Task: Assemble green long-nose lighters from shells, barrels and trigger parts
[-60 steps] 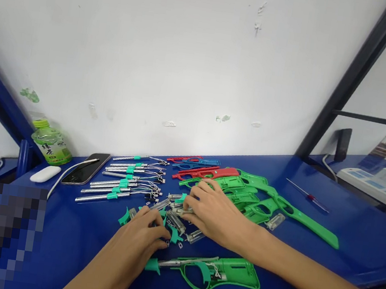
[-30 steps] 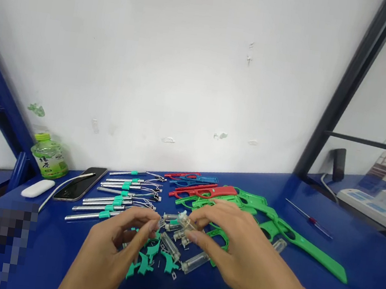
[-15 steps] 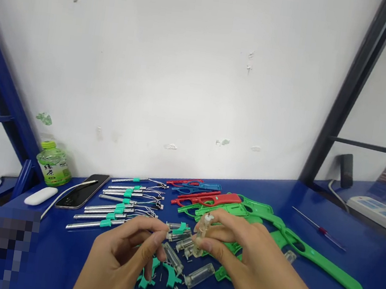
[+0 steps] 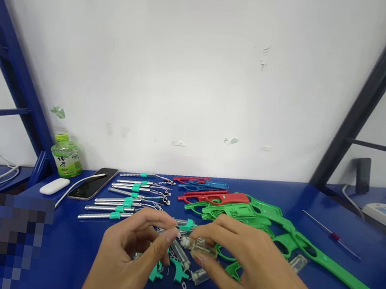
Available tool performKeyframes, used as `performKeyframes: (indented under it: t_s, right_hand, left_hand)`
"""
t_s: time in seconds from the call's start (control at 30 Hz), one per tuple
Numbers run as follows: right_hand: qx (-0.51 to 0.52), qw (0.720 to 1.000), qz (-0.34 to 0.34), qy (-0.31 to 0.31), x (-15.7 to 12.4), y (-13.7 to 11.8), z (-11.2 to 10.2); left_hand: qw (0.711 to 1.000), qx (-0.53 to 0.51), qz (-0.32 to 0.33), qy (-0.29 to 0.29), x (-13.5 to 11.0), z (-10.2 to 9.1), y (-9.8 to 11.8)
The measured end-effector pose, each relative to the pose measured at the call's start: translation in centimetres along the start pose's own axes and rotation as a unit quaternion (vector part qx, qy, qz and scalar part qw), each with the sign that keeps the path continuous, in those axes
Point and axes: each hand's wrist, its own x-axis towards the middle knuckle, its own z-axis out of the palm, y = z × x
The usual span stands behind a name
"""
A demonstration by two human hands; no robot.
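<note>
My right hand (image 4: 231, 250) pinches a small clear plastic fuel tank (image 4: 204, 248) between thumb and fingers. The tank lies nearly level, and its white valve end points at my left hand (image 4: 143, 243). Thumb and forefinger of that hand are pressed together close to the valve end; a tiny pale bit shows at their tips, too small to name. Below the hands lie more clear tanks (image 4: 180, 254) and teal plastic clips (image 4: 179, 272), partly hidden by my fingers.
Metal lighter tubes with wires (image 4: 96, 217) lie at left, beside a phone (image 4: 94, 185), white case (image 4: 54, 186) and green bottle (image 4: 66, 158). Green handle shells (image 4: 339, 277), red shells (image 4: 232, 199) and blue shells (image 4: 209, 185) lie behind and right. A thin screwdriver (image 4: 335, 236) lies far right.
My right hand has tipped the clear tank from upright to nearly level and brought its valve end to my left fingertips. The view has shifted slightly.
</note>
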Motion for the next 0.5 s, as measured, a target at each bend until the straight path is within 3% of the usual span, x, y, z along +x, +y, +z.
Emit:
performKeyframes:
  t_s: [0.33,0.5]
  right_hand:
    - [-0.017,0.999,-0.022,0.042,0.0,0.6,0.1]
    - [-0.053,0.996,-0.04,0.055,0.3,1.1,0.4]
  left_hand:
    - [0.999,-0.02,-0.019,-0.023,-0.2,0.2,0.1]
    - [0.997,-0.059,0.005,-0.044,-0.4,0.8,0.1]
